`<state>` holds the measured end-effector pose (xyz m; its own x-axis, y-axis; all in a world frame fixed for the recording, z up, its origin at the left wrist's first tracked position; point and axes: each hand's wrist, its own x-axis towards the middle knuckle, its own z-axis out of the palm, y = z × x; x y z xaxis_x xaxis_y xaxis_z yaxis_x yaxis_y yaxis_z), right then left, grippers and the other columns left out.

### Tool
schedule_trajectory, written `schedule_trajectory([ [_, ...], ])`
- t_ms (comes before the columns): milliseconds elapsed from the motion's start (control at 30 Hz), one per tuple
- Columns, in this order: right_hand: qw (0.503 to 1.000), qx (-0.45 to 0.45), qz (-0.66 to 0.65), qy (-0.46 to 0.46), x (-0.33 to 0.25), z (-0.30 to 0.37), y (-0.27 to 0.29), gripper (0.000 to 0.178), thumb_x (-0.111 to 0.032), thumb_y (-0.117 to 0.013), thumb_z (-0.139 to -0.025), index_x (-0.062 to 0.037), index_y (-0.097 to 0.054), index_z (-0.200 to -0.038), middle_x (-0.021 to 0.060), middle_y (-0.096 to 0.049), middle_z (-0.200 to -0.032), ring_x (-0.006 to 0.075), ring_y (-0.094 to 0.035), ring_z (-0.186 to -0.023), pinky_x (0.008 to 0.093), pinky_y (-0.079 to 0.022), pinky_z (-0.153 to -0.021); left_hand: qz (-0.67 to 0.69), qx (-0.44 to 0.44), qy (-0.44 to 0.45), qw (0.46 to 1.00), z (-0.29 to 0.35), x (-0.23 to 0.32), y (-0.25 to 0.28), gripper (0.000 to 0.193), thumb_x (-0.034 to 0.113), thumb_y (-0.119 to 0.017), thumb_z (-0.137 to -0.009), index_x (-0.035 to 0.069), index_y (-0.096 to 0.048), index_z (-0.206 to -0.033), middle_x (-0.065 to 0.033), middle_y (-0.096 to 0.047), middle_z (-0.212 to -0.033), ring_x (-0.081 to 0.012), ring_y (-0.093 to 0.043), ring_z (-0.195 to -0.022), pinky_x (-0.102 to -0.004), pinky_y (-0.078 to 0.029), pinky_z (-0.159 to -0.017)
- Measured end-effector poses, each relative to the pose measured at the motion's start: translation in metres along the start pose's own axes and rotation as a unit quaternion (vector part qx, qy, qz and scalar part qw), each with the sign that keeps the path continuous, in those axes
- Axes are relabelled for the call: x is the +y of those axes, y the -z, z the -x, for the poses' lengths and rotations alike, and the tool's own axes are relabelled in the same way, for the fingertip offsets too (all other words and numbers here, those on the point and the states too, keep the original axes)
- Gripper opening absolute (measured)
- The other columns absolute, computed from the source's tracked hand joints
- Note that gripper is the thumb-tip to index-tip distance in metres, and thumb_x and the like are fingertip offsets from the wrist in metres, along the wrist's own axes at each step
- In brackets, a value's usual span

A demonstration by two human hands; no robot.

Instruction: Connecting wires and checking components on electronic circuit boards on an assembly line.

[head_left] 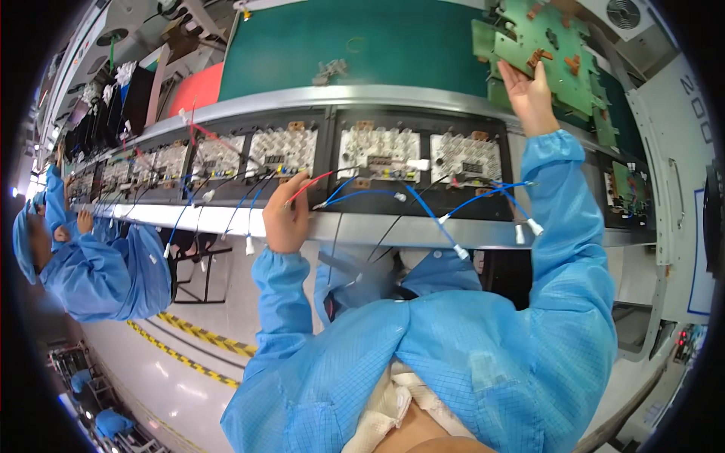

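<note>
My left hand [288, 215] is at the near edge of a row of black trays, its fingers curled with a red wire [310, 187] running into them. Just beyond it lies a white circuit board [283, 151] covered in small parts. To its right sit two similar boards, one white board [380, 152] and another white board [462, 160], with blue wires [427, 205] and black wires hanging over the metal rail. My right hand [531, 97] reaches up to the far right, its fingers and thumb at the edge of a green circuit board [516, 53] with brown parts, among several stacked green boards.
Behind the trays runs a metal rail [362, 95] and a green mat [302, 45] with a small heap of metal parts [330, 72]. A red sheet [198, 89] lies at left. A co-worker in blue [113, 264] works at the same line. A white cabinet [680, 151] stands right.
</note>
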<state>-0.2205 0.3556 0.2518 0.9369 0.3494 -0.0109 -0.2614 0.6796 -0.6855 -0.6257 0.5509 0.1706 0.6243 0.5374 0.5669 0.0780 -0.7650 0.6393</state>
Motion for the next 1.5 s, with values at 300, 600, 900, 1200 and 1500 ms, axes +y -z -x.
schedule_trajectory([
  [300, 0.996, -0.019, 0.087, 0.023, -0.005, 0.025, -0.017, 0.048, -0.037, -0.034, -0.102, -0.0028, -0.040, -0.134, 0.0180, -0.052, -0.129, 0.0327, -0.052, -0.121, 0.0423, -0.045, -0.103, 0.001, -0.004, 0.012, 1.000, 0.003, -0.014, 0.003, 0.025, -0.002, -0.055, -0.089, 0.001, -0.063, -0.113, -0.0142, -0.069, -0.094, -0.0277, -0.067, -0.087, -0.0313, -0.050, -0.076],
  [600, 0.991, -0.063, 0.098, -0.060, -0.038, 0.045, 0.014, 0.040, -0.037, -0.049, -0.097, -0.0061, -0.056, -0.121, 0.0099, -0.064, -0.114, 0.0238, -0.062, -0.100, 0.0347, -0.052, -0.086, 0.128, 0.011, 0.078, 0.989, -0.002, -0.009, 0.008, 0.039, -0.012, -0.048, -0.085, 0.001, -0.057, -0.120, -0.0121, -0.068, -0.099, -0.0202, -0.065, -0.094, -0.0293, -0.049, -0.084],
  [900, 0.950, -0.076, 0.288, -0.096, -0.042, 0.021, 0.032, 0.046, -0.044, -0.058, -0.090, -0.0056, -0.059, -0.115, 0.0068, -0.066, -0.095, 0.0167, -0.065, -0.079, 0.0288, -0.054, -0.070, 0.354, 0.037, 0.069, 0.932, -0.058, 0.008, -0.014, 0.029, 0.013, -0.047, -0.099, 0.001, -0.055, -0.124, -0.0050, -0.060, -0.092, -0.0083, -0.053, -0.074, -0.0201, -0.043, -0.066],
  [1200, 0.932, -0.169, 0.304, -0.099, -0.024, 0.071, 0.016, 0.045, -0.043, -0.056, -0.093, -0.0071, -0.056, -0.121, 0.0065, -0.065, -0.107, 0.0138, -0.065, -0.084, 0.0288, -0.055, -0.069, 0.313, -0.093, 0.082, 0.942, -0.089, 0.013, -0.012, 0.048, 0.026, -0.045, -0.100, 0.004, -0.039, -0.142, -0.0089, -0.056, -0.124, -0.0151, -0.053, -0.108, -0.0283, -0.042, -0.088],
  [1500, 0.909, -0.120, 0.348, -0.195, -0.031, 0.066, 0.038, 0.043, -0.042, -0.057, -0.092, -0.0065, -0.059, -0.117, 0.0057, -0.066, -0.095, 0.0139, -0.064, -0.076, 0.0255, -0.052, -0.067, 0.344, -0.124, 0.174, 0.914, -0.111, 0.018, -0.029, 0.047, 0.018, -0.049, -0.096, -0.001, -0.041, -0.139, -0.0067, -0.064, -0.107, -0.0113, -0.060, -0.086, -0.0245, -0.045, -0.080],
])
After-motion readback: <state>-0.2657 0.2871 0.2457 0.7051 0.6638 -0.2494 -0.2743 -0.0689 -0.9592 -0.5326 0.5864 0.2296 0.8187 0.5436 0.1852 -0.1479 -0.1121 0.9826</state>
